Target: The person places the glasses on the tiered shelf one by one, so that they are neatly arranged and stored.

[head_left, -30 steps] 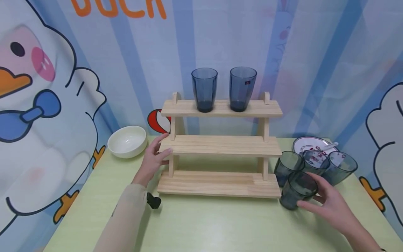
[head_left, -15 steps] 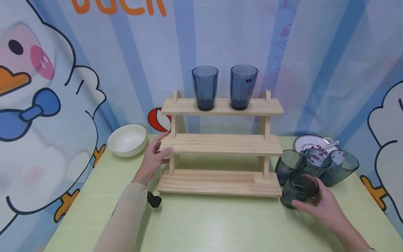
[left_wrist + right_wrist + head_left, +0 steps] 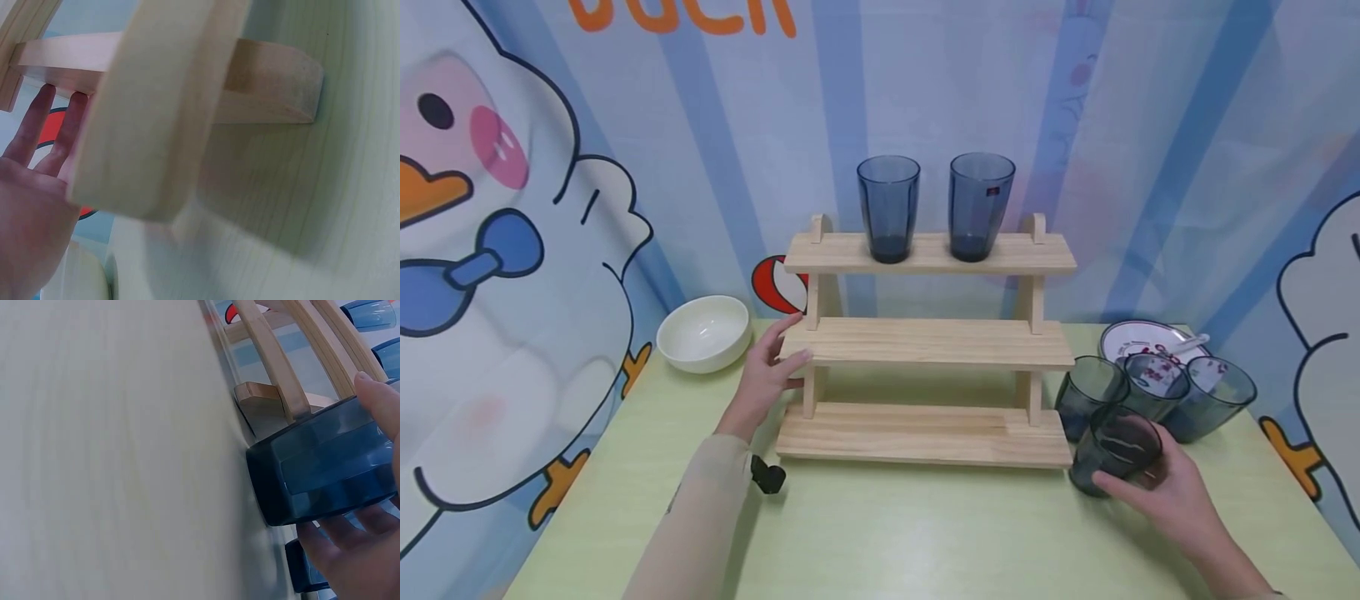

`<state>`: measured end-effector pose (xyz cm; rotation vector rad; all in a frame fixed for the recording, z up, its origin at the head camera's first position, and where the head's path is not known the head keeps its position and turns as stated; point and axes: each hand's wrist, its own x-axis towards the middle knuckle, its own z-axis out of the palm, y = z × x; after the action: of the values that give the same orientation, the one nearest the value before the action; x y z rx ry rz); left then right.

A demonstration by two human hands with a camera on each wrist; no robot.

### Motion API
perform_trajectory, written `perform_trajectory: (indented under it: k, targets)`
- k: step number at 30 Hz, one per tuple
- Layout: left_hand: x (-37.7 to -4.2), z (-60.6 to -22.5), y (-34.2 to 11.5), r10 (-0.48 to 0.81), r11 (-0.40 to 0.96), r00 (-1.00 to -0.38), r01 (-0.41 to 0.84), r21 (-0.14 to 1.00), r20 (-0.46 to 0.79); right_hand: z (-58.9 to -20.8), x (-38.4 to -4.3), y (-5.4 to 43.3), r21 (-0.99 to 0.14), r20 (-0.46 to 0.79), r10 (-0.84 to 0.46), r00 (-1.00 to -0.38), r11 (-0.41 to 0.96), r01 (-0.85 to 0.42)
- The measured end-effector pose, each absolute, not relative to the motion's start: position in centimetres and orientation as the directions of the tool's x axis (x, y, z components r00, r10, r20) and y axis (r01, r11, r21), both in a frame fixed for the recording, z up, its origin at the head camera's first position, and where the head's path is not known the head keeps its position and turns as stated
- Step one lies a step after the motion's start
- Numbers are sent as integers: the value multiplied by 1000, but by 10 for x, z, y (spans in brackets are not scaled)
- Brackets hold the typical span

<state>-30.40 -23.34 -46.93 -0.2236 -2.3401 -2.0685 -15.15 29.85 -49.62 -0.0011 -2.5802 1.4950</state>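
A three-tier wooden display rack (image 3: 928,342) stands mid-table, with two blue-grey glass tumblers (image 3: 888,208) upright on its top tier. My left hand (image 3: 762,385) grips the left end of the middle board. In the left wrist view, fingers (image 3: 62,134) reach past that board to the side upright. Beside the rack's lower right corner, my right hand (image 3: 1180,492) holds a dark glass tumbler (image 3: 1108,454), thumb on the near side and fingers partly hidden beyond. The right wrist view shows the faceted tumbler (image 3: 325,462) with its base close to the table.
Several more tumblers (image 3: 1213,400) cluster behind the held one, overlapping a patterned plate (image 3: 1123,337) with a white spoon (image 3: 1187,345). A white bowl (image 3: 703,333) sits at the back left. A cartoon-printed curtain (image 3: 722,150) hangs behind the table.
My right thumb has slid a little left across the tumbler, and the hand has shifted slightly round it. My left hand keeps its place on the rack.
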Motion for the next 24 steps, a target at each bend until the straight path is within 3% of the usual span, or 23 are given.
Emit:
perform_trajectory:
  k: [17, 24]
  targets:
    - [-304, -471, -233, 108, 96, -987, 127, 987, 117, -488, -138, 297, -826, 135, 130, -982, 562, -39]
    - [-304, -471, -233, 99, 110, -988, 126, 986, 115, -468, -131, 294, -815, 216, 88, -972, 565, -130]
